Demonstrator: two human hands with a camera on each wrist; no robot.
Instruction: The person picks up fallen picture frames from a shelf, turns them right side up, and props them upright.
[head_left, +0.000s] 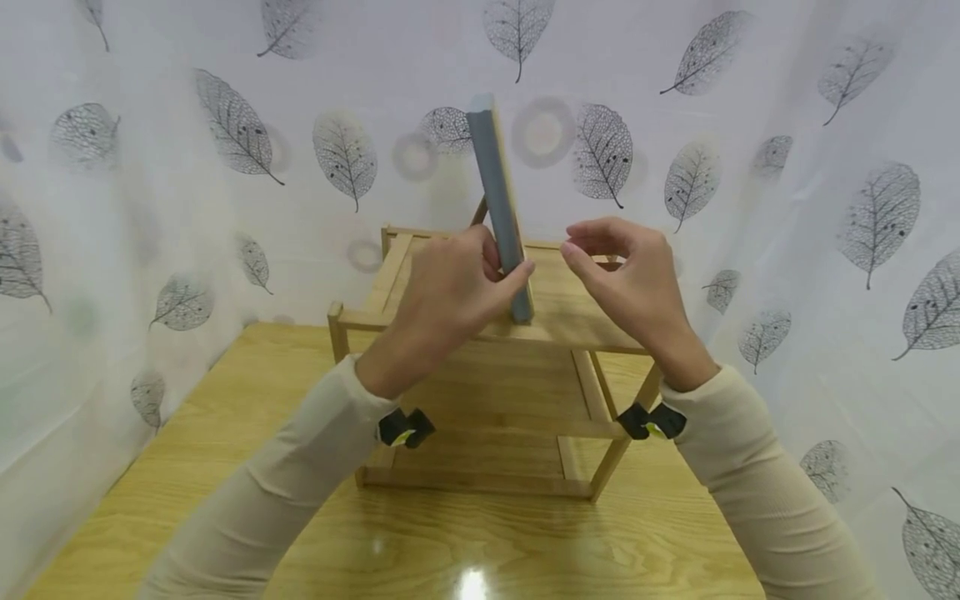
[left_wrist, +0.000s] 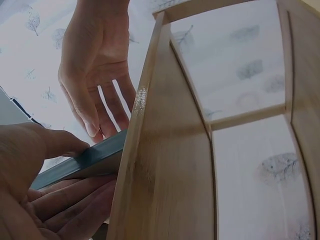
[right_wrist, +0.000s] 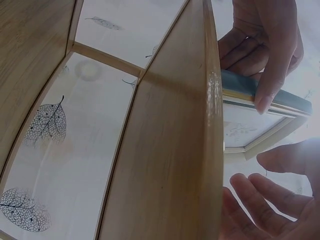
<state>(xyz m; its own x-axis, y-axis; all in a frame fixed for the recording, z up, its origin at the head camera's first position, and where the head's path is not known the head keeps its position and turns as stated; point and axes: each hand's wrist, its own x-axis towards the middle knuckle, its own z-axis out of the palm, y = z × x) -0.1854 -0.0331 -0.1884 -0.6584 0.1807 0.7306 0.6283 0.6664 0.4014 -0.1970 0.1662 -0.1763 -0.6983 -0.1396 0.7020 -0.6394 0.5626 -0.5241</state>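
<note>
A picture frame (head_left: pixel 497 183) with a blue-grey edge stands edge-on, tilted, on the top board of a wooden shelf rack (head_left: pixel 577 312). Behind it a thin brown support leg (head_left: pixel 480 211) shows. My left hand (head_left: pixel 453 279) grips the frame's lower part, thumb on the near edge and fingers curled behind on the left. In the right wrist view, the frame's pale border and picture (right_wrist: pixel 255 129) face my right hand (right_wrist: pixel 280 200). That hand hovers to the right of the frame, apart from it, its fingers loosely bent with nothing between them.
The rack has lower boards (head_left: pixel 495 387) under the top one and stands on a wood-grain table (head_left: pixel 225 400). A white curtain (head_left: pixel 787 208) with a leaf print hangs behind and on both sides. Dark devices (head_left: pixel 405 427) sit at both wrists.
</note>
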